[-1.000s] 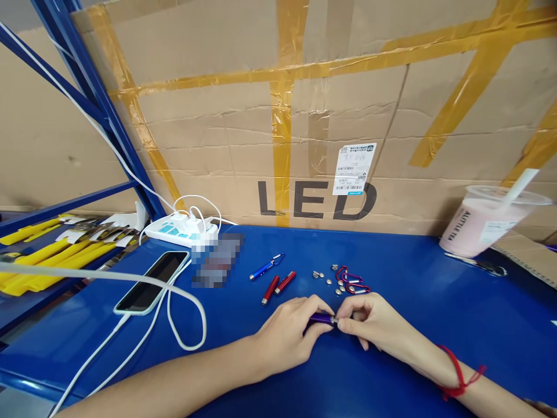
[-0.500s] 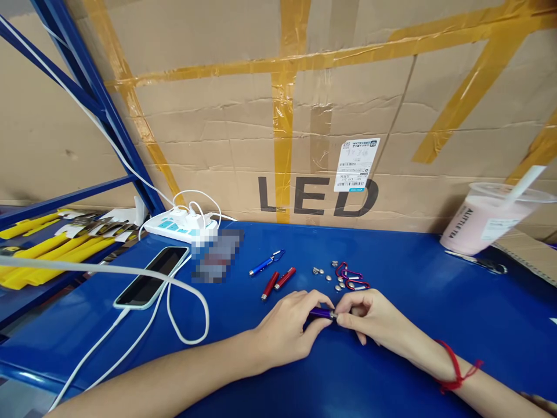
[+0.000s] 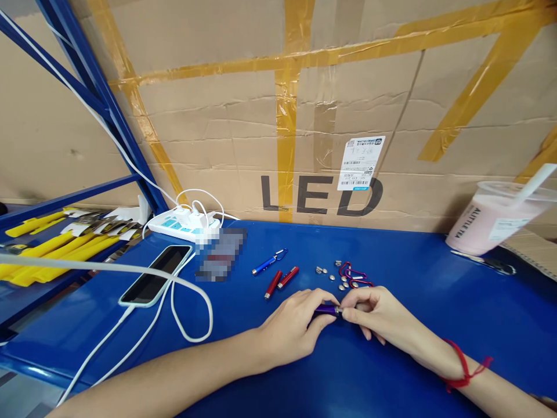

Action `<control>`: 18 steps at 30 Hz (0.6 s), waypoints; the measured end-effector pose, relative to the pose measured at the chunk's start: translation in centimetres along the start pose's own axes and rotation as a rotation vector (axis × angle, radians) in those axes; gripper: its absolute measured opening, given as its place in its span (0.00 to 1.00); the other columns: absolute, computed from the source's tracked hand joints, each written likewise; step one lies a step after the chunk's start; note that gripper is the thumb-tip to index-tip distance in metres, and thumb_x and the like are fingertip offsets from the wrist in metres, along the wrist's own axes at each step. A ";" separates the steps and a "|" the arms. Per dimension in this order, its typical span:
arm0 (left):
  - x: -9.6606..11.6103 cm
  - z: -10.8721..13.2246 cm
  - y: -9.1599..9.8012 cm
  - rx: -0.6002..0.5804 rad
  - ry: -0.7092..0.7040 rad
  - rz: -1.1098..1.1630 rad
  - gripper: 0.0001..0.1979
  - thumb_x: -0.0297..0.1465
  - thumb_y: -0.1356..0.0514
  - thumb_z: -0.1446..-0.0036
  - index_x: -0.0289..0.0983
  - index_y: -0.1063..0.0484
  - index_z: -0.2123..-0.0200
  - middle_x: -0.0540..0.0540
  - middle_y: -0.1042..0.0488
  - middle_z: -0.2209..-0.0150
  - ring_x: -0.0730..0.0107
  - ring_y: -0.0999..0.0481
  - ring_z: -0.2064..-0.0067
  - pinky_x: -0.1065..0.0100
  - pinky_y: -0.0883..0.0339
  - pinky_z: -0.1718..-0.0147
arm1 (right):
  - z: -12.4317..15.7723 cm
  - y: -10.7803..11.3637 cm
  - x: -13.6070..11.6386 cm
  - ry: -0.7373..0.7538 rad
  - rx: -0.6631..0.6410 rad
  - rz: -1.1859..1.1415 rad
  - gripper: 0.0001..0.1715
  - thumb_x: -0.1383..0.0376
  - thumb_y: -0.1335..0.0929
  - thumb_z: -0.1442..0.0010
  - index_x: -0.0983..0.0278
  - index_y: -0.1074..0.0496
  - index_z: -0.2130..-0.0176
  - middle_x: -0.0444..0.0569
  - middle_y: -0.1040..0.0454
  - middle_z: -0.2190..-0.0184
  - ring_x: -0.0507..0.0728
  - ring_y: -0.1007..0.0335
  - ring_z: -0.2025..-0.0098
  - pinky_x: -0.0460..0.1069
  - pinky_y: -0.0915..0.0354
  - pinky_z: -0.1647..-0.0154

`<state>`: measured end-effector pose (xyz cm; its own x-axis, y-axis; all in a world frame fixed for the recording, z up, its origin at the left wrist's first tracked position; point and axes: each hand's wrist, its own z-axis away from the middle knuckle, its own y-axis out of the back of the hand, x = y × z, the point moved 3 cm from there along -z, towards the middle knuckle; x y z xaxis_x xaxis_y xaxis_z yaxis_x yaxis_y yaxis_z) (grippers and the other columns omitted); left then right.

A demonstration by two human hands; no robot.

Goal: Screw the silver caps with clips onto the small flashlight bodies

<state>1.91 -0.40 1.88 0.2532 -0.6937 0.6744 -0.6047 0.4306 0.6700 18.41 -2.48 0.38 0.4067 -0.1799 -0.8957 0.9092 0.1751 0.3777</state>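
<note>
My left hand (image 3: 290,326) pinches a small purple keychain flashlight (image 3: 327,309) between thumb and fingers, holding it roughly level above the blue table. At its silver end, the thumb and forefinger of my right hand (image 3: 378,313) are closed; whether they hold a separate small part there I cannot tell. Beyond my hands lie two red tubes (image 3: 273,285) of similar size and a blue keychain flashlight (image 3: 263,266) with a clip. Several button cells (image 3: 332,277) and some red and purple carabiner clips (image 3: 357,284) are scattered just past my right hand.
On the left, a phone (image 3: 159,273) lies with a white cable (image 3: 212,313) looping over the table. A power strip (image 3: 183,226) sits behind it. A plastic drink cup (image 3: 491,220) and keys (image 3: 500,266) are at the right. A large cardboard box (image 3: 226,139) stands at the back.
The view has shifted slightly. Both hands stay on the purple flashlight; the fingers of my right hand have moved a little at its silver end.
</note>
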 end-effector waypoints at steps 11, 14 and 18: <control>0.1 0.1 -0.1 0.020 -0.029 -0.077 0.09 0.27 0.49 0.38 0.36 0.33 0.56 0.45 0.26 0.59 0.66 0.28 0.58 0.66 0.34 0.56 | 0.3 0.2 -1.2 0.060 0.064 -0.041 0.19 0.54 0.26 0.61 0.67 0.29 0.78 0.39 0.40 0.91 0.46 0.45 0.87 0.42 0.47 0.86; 0.2 0.0 -0.1 0.039 -0.076 -0.093 0.09 0.26 0.50 0.38 0.36 0.32 0.57 0.45 0.26 0.61 0.67 0.28 0.60 0.67 0.34 0.58 | 0.3 0.2 -1.3 0.085 0.075 -0.018 0.17 0.55 0.27 0.60 0.67 0.29 0.78 0.38 0.40 0.91 0.47 0.43 0.87 0.43 0.47 0.84; 0.2 0.0 0.0 0.063 -0.094 -0.102 0.08 0.26 0.49 0.39 0.36 0.32 0.58 0.46 0.26 0.62 0.68 0.28 0.62 0.68 0.34 0.59 | 0.4 0.3 -1.2 0.130 0.096 0.015 0.16 0.55 0.28 0.56 0.66 0.29 0.77 0.38 0.40 0.91 0.47 0.42 0.87 0.43 0.45 0.83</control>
<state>1.98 -0.57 2.04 0.2459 -0.7843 0.5696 -0.6260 0.3201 0.7111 18.20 -2.57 1.63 0.4107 -0.0503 -0.9104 0.9101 0.0822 0.4061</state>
